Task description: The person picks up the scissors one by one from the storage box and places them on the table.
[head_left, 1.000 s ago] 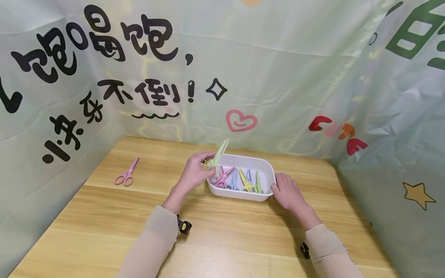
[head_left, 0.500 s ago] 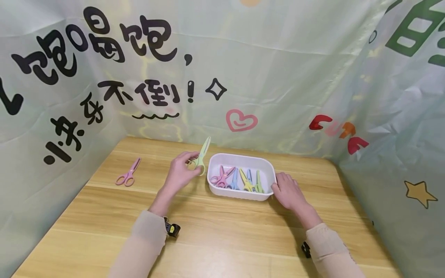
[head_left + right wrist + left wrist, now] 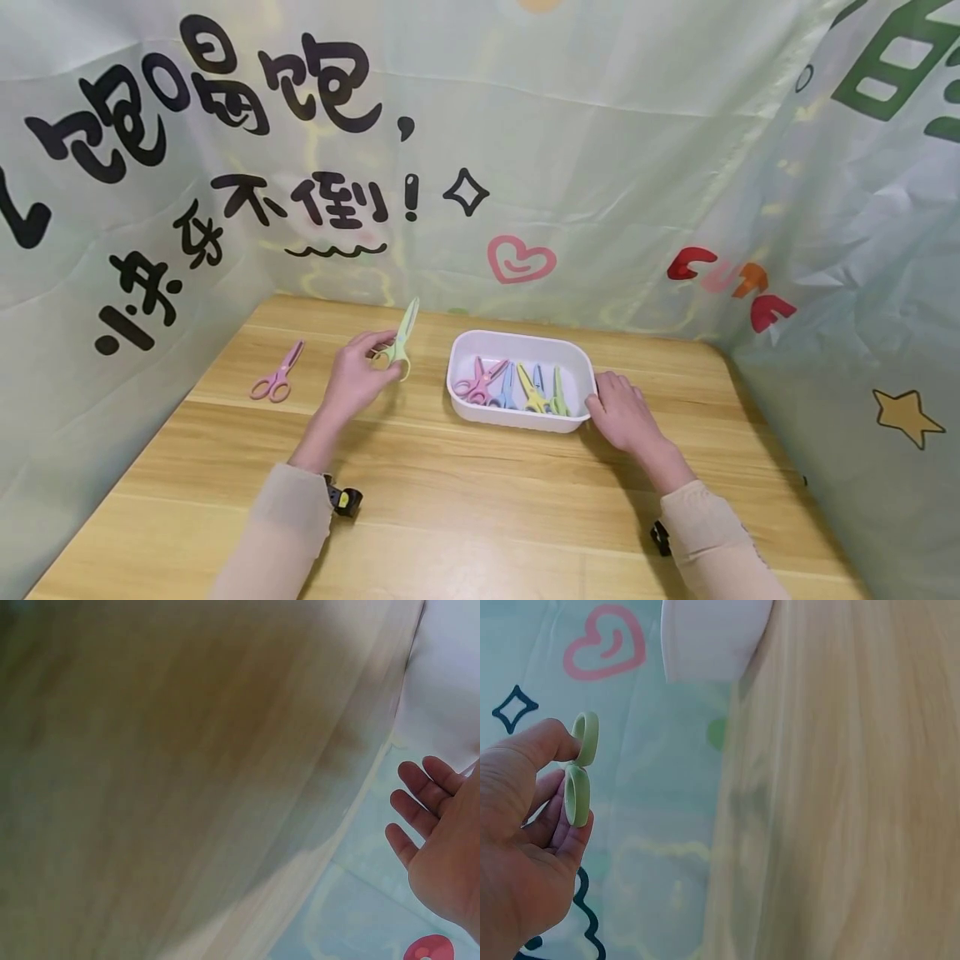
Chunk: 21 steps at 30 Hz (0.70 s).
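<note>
My left hand (image 3: 358,375) pinches the green scissors (image 3: 402,340) by their finger rings, blades pointing up, above the table to the left of the white tray (image 3: 462,406). In the left wrist view the two green rings (image 3: 580,769) sit between thumb and fingers (image 3: 549,742). The tray holds several pastel scissors (image 3: 517,390): pink, blue, yellow, green. My right hand (image 3: 618,412) rests with straight fingers against the tray's right end; its fingers (image 3: 420,799) show in the right wrist view beside the tray wall (image 3: 450,682).
A pink pair of scissors (image 3: 277,373) lies on the wooden table (image 3: 480,508) at the far left. Printed green cloth walls (image 3: 615,167) enclose the table at the back and both sides.
My left hand has carried the green scissors out of the tray and leftward over the table. The right hand has stayed at the tray's right end.
</note>
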{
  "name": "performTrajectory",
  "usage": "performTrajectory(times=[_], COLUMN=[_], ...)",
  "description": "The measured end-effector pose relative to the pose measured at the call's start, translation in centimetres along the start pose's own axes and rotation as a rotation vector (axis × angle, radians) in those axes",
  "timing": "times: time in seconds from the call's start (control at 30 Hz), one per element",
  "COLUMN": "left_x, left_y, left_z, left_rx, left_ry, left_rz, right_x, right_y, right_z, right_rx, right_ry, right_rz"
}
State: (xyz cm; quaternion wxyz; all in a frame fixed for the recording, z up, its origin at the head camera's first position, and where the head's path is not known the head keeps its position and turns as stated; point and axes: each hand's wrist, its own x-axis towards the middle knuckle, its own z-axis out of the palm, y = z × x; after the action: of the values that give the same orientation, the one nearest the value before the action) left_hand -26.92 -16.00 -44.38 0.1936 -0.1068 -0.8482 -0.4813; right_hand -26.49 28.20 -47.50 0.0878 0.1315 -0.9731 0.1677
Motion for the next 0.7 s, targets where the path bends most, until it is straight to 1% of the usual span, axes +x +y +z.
performTrajectory(times=[0.33,0.53,0.7], left_x=[-0.6,-1.1,-1.5], left_y=[-2.1,-3.2,-3.9], left_z=[-1.8,-2.9,-4.1], left_rx=[0.043,0.085,0.127], left_ry=[0.003,-0.001,-0.006], left_rz=[-0.052,-0.109,-0.156], right_x=[0.1,0.0,0.0], right_y=[0.2,0.1,-0.1], right_z=[0.2,0.1,0.0], right_rx=[-0.003,-0.005,-0.005], right_ry=[0.007,0.001,-0.001], right_rz=[-0.003,0.0,0.005])
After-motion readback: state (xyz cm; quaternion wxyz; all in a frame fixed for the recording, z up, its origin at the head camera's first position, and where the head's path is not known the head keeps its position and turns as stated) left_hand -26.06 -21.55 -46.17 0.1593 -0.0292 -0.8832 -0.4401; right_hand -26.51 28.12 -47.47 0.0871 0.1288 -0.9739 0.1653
